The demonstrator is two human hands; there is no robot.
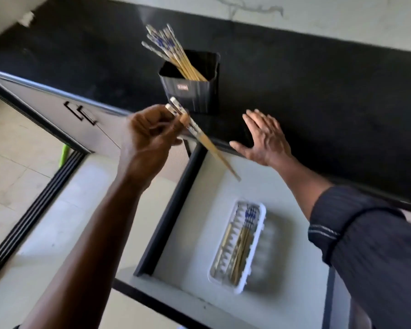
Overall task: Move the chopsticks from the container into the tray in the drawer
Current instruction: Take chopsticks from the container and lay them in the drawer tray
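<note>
A black ribbed container (192, 91) stands on the black counter with several blue-and-white-topped wooden chopsticks (173, 55) leaning out of it to the left. My left hand (150, 136) is closed around a pair of chopsticks (214, 153), tips pointing down-right over the open drawer (173, 207). A white slotted tray (261, 248) lies in the drawer and holds several chopsticks (243, 236) lengthwise. My right hand (263, 138) rests flat with spread fingers on the counter's front edge, holding nothing.
The black counter (318, 96) runs across the top under a pale wall. White cabinet doors with black handles (81, 112) are at the left, over a tiled floor. My dark sleeve (365, 245) covers the drawer's right side.
</note>
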